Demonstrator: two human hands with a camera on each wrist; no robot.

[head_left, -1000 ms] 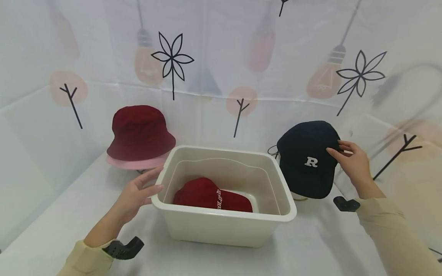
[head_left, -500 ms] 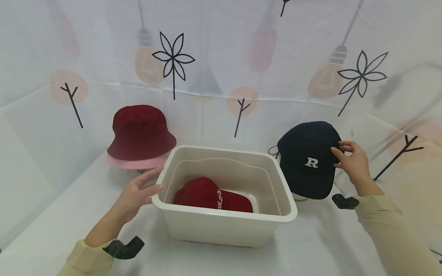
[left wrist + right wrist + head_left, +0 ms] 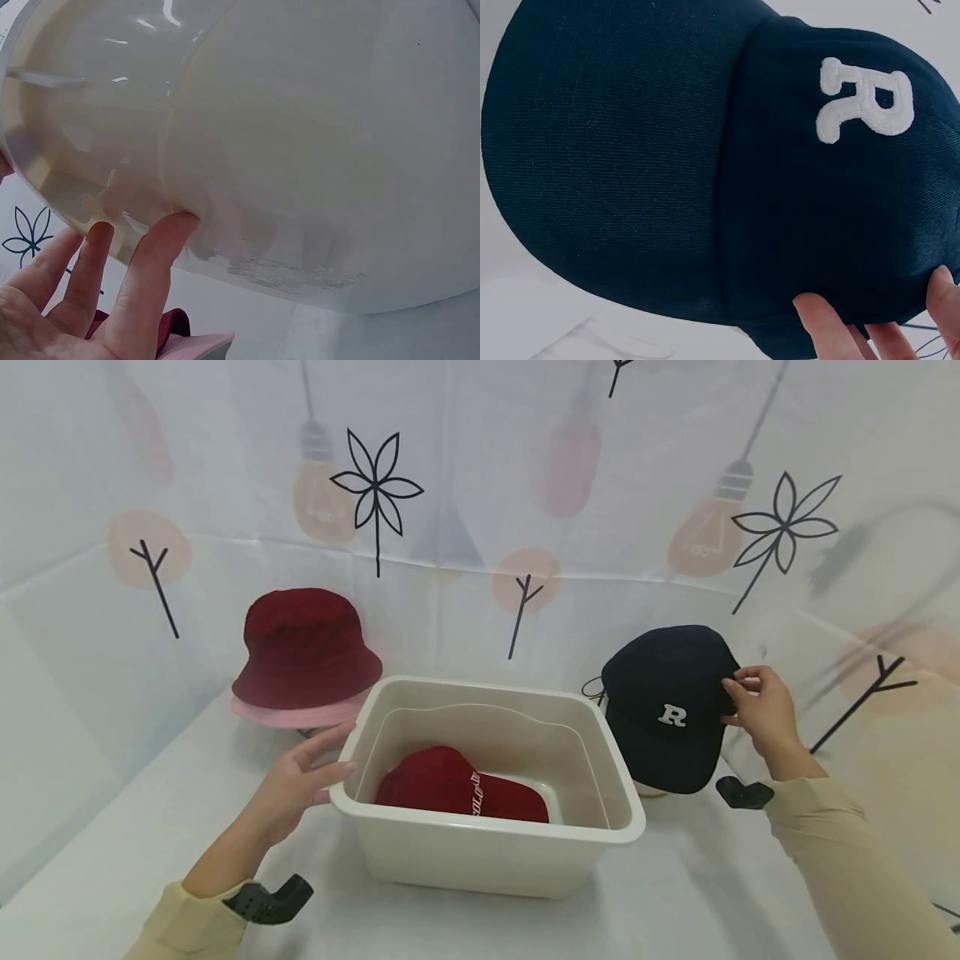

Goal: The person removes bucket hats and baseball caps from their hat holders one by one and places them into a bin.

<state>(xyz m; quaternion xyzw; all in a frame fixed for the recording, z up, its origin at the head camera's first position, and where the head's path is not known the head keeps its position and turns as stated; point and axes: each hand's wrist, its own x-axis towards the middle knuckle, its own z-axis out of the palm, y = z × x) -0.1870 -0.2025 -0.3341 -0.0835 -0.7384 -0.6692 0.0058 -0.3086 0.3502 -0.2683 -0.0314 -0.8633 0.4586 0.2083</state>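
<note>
An off-white plastic tub (image 3: 487, 852) stands in the middle of the table, with a red baseball cap (image 3: 435, 785) with white lettering lying inside. My left hand (image 3: 285, 789) rests its fairly straight fingers against the tub's left rim and outer wall, as the left wrist view shows from below. At the right, a navy baseball cap (image 3: 667, 693) with a white R faces me, brim down. My right hand (image 3: 768, 710) pinches its right side, thumb in front and fingers partly hidden behind. The same cap (image 3: 817, 195) fills most of the right wrist view.
A maroon bucket hat (image 3: 303, 652) with a pink underside stands at the back left, beside the tub. A thin dark cord loop (image 3: 591, 687) and a pale edge (image 3: 649, 790) show by the navy cap. Behind hangs a printed curtain (image 3: 450, 527).
My right hand has shifted a little on the navy cap's side, its thumb moving toward the edge; the cap has tilted very slightly. The left hand and tub hold still.
</note>
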